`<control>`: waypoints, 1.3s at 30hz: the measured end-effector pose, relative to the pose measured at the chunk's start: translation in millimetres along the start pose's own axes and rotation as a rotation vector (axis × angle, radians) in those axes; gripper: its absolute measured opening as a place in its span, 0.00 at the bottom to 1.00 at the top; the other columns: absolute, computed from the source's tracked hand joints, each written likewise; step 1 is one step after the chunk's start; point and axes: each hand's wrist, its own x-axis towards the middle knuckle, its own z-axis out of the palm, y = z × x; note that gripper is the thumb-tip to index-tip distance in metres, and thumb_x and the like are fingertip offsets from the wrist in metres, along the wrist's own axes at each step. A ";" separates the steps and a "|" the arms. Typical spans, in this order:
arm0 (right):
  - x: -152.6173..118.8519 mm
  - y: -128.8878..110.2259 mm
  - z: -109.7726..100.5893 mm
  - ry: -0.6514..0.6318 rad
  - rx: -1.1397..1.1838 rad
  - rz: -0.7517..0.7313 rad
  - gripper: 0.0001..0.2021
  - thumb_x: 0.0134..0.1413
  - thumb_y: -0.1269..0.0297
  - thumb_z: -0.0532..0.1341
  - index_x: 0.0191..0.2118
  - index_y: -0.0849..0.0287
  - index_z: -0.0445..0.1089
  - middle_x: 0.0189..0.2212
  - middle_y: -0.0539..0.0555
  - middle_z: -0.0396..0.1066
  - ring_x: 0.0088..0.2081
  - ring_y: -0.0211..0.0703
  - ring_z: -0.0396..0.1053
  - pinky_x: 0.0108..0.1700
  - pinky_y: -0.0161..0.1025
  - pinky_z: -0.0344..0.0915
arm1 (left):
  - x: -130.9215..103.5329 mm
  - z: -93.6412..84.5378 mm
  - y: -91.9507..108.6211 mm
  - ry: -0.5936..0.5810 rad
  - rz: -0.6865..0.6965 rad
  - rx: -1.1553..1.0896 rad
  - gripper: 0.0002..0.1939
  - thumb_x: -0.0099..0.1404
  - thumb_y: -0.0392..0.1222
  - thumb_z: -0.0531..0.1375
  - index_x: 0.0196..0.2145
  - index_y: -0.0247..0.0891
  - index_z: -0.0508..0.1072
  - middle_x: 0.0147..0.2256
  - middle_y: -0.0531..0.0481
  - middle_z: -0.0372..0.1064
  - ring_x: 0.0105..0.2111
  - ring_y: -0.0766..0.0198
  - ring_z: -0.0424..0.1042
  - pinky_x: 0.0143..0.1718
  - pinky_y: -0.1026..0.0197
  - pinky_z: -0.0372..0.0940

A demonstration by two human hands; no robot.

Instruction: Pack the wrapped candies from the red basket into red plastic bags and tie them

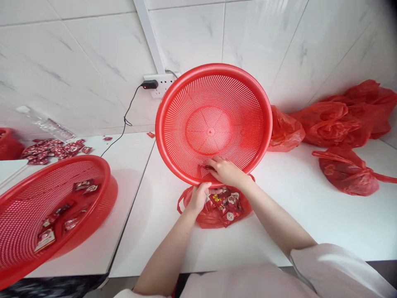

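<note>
A round red mesh basket [211, 130] is tilted on its side, its opening facing me. Below its lower rim sits an open red plastic bag [211, 219] filled with several red packets [231, 205]. My left hand [200, 196] is closed at the basket's lower rim, beside the mouth of the bag; its fingers are partly hidden behind the rim. Inside the basket, near the lower edge, my right hand [225, 170] has its fingers curled over a small dark red packet [207, 167].
Another red mesh basket [107, 174] with several packets stands at the left. Behind it lie a pile of small packets [46, 151] and a plastic bottle [56, 128]. A black cable [125, 120] runs to a wall socket. Red bags [328, 120] and a tied bag [349, 171] are at right.
</note>
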 end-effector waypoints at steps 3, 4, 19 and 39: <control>2.8 7.1 -0.2 0.012 -0.008 0.016 0.15 0.61 0.70 0.52 0.51 0.58 0.68 0.42 0.60 0.73 0.39 0.47 0.72 0.36 0.38 0.62 | 0.5 2.4 2.0 -0.063 0.011 -0.013 0.08 0.54 0.41 0.60 0.33 0.40 0.75 0.32 0.50 0.78 0.39 0.50 0.77 0.32 0.55 0.71; 3.3 10.2 -1.9 0.031 0.018 0.017 0.14 0.61 0.69 0.53 0.50 0.58 0.69 0.40 0.59 0.74 0.37 0.46 0.72 0.34 0.37 0.61 | 0.5 2.5 2.3 -0.065 0.004 -0.009 0.08 0.54 0.41 0.60 0.32 0.40 0.75 0.32 0.49 0.78 0.39 0.49 0.77 0.31 0.55 0.70; -45.9 45.7 -90.1 -0.064 0.641 0.064 0.11 0.54 0.56 0.62 0.39 0.57 0.73 0.24 0.48 0.71 0.21 0.36 0.66 0.23 0.34 0.63 | 4.0 -3.2 16.4 0.041 0.036 -0.056 0.18 0.53 0.42 0.59 0.41 0.33 0.74 0.38 0.42 0.78 0.43 0.47 0.76 0.37 0.50 0.74; -42.0 32.7 -86.4 -0.055 0.491 0.169 0.19 0.58 0.47 0.56 0.27 0.57 0.68 0.20 0.49 0.69 0.19 0.36 0.66 0.19 0.33 0.59 | 3.9 -5.9 25.4 0.093 0.102 -0.116 0.15 0.49 0.43 0.60 0.33 0.32 0.73 0.32 0.41 0.78 0.42 0.46 0.76 0.42 0.48 0.72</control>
